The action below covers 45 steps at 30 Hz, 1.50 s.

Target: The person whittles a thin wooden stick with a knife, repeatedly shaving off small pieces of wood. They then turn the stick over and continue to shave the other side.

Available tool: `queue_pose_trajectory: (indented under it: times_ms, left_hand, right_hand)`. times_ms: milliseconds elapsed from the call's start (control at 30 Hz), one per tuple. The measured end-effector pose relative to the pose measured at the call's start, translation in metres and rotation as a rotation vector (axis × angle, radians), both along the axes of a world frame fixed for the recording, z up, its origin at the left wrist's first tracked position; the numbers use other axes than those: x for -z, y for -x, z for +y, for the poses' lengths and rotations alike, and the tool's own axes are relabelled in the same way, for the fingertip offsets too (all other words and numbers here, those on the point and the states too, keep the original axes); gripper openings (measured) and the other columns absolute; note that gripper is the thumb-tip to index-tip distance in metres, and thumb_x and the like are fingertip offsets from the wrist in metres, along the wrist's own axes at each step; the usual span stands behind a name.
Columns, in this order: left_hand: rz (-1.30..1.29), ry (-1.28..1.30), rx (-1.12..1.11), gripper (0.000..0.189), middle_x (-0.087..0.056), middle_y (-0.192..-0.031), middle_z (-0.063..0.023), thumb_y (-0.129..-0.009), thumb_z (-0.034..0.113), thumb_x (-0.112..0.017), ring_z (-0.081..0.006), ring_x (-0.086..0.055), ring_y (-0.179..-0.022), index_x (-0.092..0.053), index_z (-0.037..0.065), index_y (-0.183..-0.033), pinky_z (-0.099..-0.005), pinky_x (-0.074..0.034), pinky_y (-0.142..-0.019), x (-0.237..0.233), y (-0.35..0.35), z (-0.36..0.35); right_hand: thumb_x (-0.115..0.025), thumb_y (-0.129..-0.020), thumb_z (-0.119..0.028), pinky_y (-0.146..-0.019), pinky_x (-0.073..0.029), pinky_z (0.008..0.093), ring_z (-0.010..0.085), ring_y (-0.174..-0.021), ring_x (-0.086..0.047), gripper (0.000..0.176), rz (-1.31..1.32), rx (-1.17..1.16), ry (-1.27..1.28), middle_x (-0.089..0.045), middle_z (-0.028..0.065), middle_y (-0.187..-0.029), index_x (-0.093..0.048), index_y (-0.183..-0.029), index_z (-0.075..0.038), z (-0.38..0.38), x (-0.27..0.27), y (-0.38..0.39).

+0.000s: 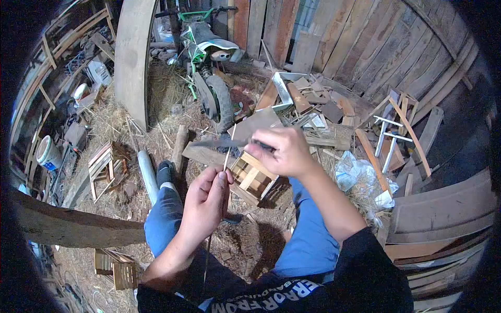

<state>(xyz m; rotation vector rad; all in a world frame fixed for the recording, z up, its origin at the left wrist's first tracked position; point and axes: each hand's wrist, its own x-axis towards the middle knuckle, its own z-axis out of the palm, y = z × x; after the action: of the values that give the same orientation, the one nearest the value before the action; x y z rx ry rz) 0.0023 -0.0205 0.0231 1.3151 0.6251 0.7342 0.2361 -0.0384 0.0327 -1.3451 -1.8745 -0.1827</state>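
Note:
Held upright in my left hand point(207, 194) is a thin wooden strip point(228, 148), pinched between thumb and fingers; its lower end runs down past my wrist. My right hand point(284, 150) is closed round the handle of a knife point(222, 143). The blade, somewhat blurred, points left and crosses the strip just above my left fingertips. Below my right hand, between my legs, a small slatted wooden crate point(249, 178) sits low near the ground, partly covered by that hand.
Straw and wood shavings cover the ground. A green and white dirt bike point(209, 68) stands ahead, beside a tall leaning board point(133, 62). Scrap wood point(318, 101) and a plastic bag point(352, 169) lie right. Left are a white bucket point(48, 152) and small wooden crates point(124, 275).

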Motion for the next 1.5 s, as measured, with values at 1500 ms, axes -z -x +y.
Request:
queue_pose_trajectory:
  times_ms: [1500]
  left_hand:
    - [0.034, -0.037, -0.071, 0.021, -0.043, -0.066, 0.0088, -0.112, 0.018, -0.047, -0.0002, -0.035, -0.054, -0.057, 0.005, -0.100, -0.0204, -0.026, -0.047, 0.016, 0.006, 0.007]
  right_hand:
    - [-0.075, -0.092, -0.029, -0.055, -0.048, 0.0407, 0.0330, -0.059, -0.063, 0.020, 0.063, 0.253, 0.246, -0.065, 0.0125, -0.069, -0.072, -0.086, -0.010, 0.022, 0.019, -0.023]
